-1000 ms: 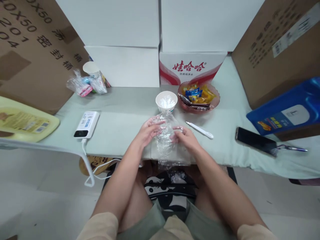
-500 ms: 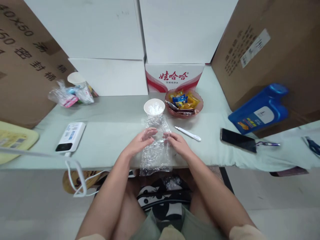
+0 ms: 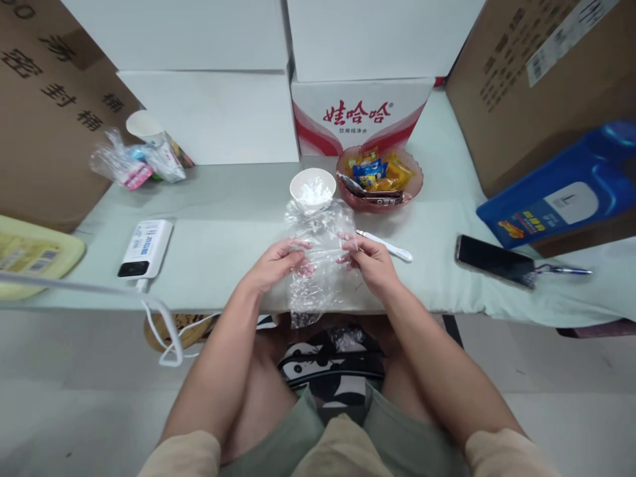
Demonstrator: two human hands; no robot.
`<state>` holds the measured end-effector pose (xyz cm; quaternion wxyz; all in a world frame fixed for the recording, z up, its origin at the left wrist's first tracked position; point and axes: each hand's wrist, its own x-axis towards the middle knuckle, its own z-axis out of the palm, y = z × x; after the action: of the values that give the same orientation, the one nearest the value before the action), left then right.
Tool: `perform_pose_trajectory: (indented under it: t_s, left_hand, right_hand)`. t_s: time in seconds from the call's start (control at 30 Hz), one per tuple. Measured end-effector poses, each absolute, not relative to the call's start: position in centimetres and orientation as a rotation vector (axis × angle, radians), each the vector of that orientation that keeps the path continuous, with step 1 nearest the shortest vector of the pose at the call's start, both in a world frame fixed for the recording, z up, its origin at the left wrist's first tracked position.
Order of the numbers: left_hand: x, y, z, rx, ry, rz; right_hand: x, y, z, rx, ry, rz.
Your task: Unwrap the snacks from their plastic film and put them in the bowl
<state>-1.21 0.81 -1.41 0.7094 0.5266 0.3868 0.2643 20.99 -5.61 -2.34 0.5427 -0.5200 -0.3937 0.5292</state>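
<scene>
Between my hands is a thin, crinkled clear plastic bag (image 3: 320, 281), its lower end hanging over the table's front edge. My left hand (image 3: 281, 264) pinches the bag's left side between thumb and fingers. On the other side my right hand (image 3: 370, 262) grips it the same way, raising the plastic a little. Just behind the bag stands a white paper cup (image 3: 299, 191) with crumpled clear plastic in it. A white-handled craft knife (image 3: 401, 252) lies to the right, partly behind my right hand.
A pink glass bowl (image 3: 370, 204) of wrapped snacks sits beside the cup. To the right are a phone (image 3: 494, 260) and a blue bottle (image 3: 561, 192); to the left, a white power bank (image 3: 146, 248) with a cable. Boxes (image 3: 209, 119) line the back.
Both hands have closed on the plastic bag and lifted and spread its upper part. The bag's lower end has risen slightly. The camera view has tilted down and nearer.
</scene>
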Motion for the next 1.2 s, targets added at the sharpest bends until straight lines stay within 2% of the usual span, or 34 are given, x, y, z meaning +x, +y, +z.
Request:
perform_pose_trajectory:
  t_s: [0.23,0.43,0.53,0.67,0.73,0.83,0.93,1.07,1.2]
  left_hand:
    - [-1.2,1.9,-2.2,1.322,0.959,0.669]
    - [-1.5,2.1,-1.7,1.542,0.967,0.601]
    - [-1.8,2.4,-1.2,1.478,0.976,0.603]
    - [-2.1,2.8,-1.1,1.371,0.972,0.619]
    - [-2.1,2.9,-1.2,1.286,0.927,0.67]
    - [-1.9,2.5,-1.2,1.205,0.801,0.82]
    - [-1.4,1.9,-0.9,1.211,0.755,0.89]
    - [-0.7,1.4,-0.6,1.126,0.802,0.869]
    - [0.0,1.5,-0.8,1.095,0.904,0.932]
  right_hand:
    - [22.8,-4.8,-4.4,-1.327,-1.11,1.061]
    - [22.6,-5.4,-4.0,-1.171,-1.378,0.909]
    - [22.9,-6.1,-2.9,-1.147,-1.674,0.81]
    - [23.4,-7.4,-2.1,-1.214,-2.099,0.845]
    - [23.5,-7.7,-2.1,-1.271,-2.034,0.794]
    - [23.3,-7.0,-2.6,-1.316,-1.617,0.738]
    - [22.6,-5.7,-3.2,-1.261,-1.198,1.007]
    - [21.5,-4.8,-3.4,-1.069,-0.999,1.52]
    - [20.9,-4.9,-3.5,-1.075,-0.915,1.545]
